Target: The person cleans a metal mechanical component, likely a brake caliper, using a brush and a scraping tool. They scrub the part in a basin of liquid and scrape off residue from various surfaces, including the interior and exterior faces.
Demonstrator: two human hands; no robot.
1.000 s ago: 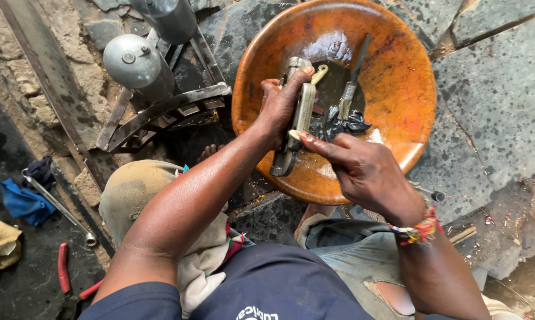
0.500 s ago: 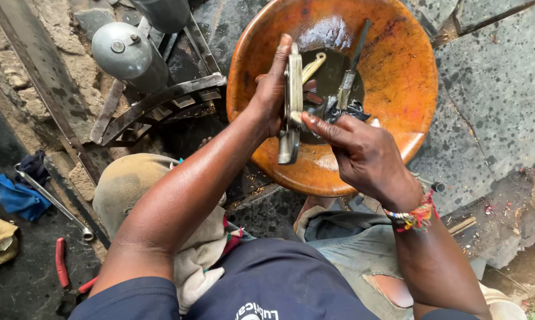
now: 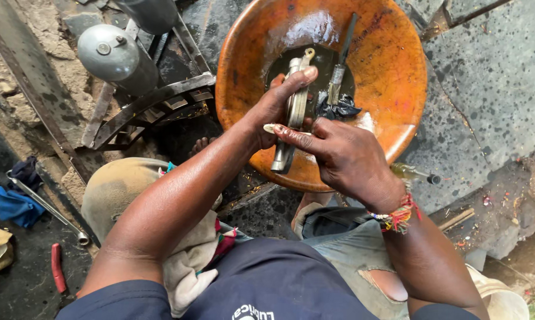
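My left hand [image 3: 277, 106] grips a long grey metal part [image 3: 292, 112] and holds it upright over an orange basin [image 3: 392, 77]. My right hand [image 3: 338, 155] is against the part's lower side, fingers pressed to it, a beaded band on the wrist. Dark oily liquid lies in the basin's bottom, where a paintbrush [image 3: 338, 65] and a black rag [image 3: 337, 108] rest.
A grey metal cylinder [image 3: 110, 54] on a steel frame [image 3: 155, 106] stands to the left of the basin. A spanner [image 3: 45, 207], blue cloth [image 3: 10, 204] and red-handled pliers [image 3: 57, 266] lie on the dark ground at left. A small bottle [image 3: 412, 173] lies right of the basin.
The left hand has turned the metal part more upright and raised it over the basin. The right hand has slid in closer against it.
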